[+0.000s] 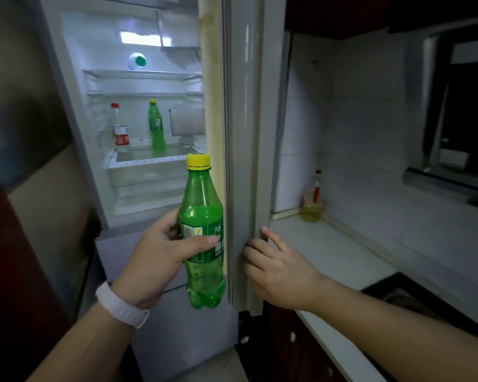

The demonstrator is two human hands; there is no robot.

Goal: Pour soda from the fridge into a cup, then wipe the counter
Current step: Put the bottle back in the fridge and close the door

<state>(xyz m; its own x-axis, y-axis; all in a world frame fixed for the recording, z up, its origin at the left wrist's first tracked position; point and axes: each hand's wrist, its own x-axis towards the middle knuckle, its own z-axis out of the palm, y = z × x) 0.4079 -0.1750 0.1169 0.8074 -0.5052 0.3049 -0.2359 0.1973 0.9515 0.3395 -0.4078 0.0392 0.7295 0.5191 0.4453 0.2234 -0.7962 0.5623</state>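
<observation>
Left hand [155, 257] curled round green soda bottle [202, 216]; right hand [279, 271] gripping fridge door [246, 133] edge, fingertips hidden.

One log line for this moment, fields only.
left hand: grips capped green bottle | right hand: holds open fridge door edge | cup: not in view

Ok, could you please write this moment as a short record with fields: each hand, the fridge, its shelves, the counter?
left hand: holds the green soda bottle upright, yellow cap on
right hand: grips the edge of the fridge door
fridge: open, lit inside
lower shelf: second green bottle; clear bottle with red cap
upper shelf: white container with green lid
counter: oil bottle at the back, near the wall
cup: none in view
</observation>
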